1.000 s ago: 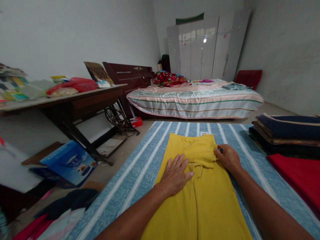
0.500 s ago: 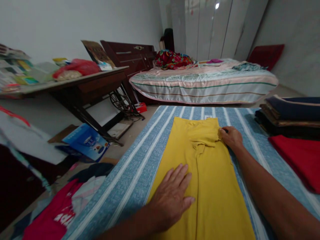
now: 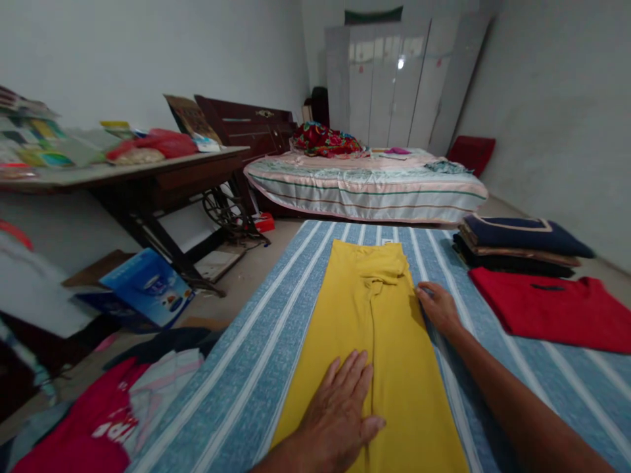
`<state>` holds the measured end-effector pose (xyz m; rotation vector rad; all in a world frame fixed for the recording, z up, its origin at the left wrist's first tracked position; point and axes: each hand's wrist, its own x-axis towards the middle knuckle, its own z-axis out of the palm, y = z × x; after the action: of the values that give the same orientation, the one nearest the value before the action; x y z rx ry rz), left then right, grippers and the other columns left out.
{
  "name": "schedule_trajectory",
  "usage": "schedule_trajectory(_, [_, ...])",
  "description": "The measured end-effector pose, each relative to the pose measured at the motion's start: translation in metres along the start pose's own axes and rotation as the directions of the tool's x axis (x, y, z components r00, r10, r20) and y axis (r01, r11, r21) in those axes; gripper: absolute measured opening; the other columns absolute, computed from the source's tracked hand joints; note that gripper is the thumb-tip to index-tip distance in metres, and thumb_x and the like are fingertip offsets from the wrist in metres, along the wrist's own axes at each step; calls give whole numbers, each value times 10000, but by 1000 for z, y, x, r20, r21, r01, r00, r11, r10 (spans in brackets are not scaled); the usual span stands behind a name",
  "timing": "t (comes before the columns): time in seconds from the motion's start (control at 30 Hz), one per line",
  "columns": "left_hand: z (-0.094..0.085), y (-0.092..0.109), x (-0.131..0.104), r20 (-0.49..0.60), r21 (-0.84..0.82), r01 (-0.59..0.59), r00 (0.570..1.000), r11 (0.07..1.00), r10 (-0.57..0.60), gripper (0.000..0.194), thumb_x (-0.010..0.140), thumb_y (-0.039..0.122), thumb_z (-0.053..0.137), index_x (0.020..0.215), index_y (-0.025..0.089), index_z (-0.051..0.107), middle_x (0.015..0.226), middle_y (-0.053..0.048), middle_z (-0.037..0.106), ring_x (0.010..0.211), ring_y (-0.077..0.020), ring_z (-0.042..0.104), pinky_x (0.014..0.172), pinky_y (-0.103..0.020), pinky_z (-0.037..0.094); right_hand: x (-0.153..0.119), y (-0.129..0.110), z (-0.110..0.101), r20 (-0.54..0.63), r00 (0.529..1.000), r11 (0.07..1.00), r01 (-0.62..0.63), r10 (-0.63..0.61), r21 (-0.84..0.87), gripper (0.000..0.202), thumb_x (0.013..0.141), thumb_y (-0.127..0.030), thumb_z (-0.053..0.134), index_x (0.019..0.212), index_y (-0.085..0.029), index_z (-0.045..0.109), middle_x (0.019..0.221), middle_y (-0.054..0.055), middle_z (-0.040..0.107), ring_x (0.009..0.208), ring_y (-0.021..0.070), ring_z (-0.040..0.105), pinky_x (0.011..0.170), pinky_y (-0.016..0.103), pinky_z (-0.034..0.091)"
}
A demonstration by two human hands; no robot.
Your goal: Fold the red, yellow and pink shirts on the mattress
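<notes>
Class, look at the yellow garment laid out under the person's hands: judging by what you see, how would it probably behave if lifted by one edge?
The yellow garment would probably hang floppy, since soft creases bunch near its far end. It seems light for its spread, lying thin and flat on the striped cloth. Any folds would likely slip open, as nothing visible fastens them.

The flat yellow garment (image 3: 399, 368) looks like thin, matt cloth, mostly smooth but puckered near its top. The blue-and-white striped cover (image 3: 256, 328) is matt cloth with a mottled, slightly rough look. The pale striped bedspread (image 3: 365, 190) has a satiny sheen. The tall pale-grey wardrobe (image 3: 384, 92) is smooth and glossy; the dark reddish-brown headboard (image 3: 246, 128) looks like polished wood.
</notes>
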<state>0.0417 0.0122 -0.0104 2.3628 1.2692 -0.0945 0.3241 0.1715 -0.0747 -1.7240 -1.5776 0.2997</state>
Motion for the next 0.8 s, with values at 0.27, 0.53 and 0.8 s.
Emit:
schedule_trajectory(0.27, [22,15,-33,-32,-76,-12,999,997,10,746,876,636,336,1460,177,270,1553,-81,102,1435,-228,49,1174,-443,82,-109,17,-28,42,990,991,131,-132,39,355,805,-419,431,955,-180,646,1041,123,668,1016,256,599,929,417,450])
schedule_trajectory(0.53, [36,20,-43,-33,-30,-84,996,996,83,748,879,637,327,1462,173,262,1545,-111,128,1431,-248,78,1166,-480,104,-120,17,-32,93,959,937,282,-268,-206,331,833,-313,393,921,-155,671,1050,140,673,1005,264,605,919,400,457])
schedule_trajectory(0.8, [47,22,-54,-79,0,-127,989,992,126,712,873,622,372,1432,181,342,1529,-117,201,1411,-279,182,1155,-469,189,-120,11,-35,101,949,916,314,-298,-248,327,852,-307,390,908,-161,677,1017,126,675,968,249,613,890,372,467])
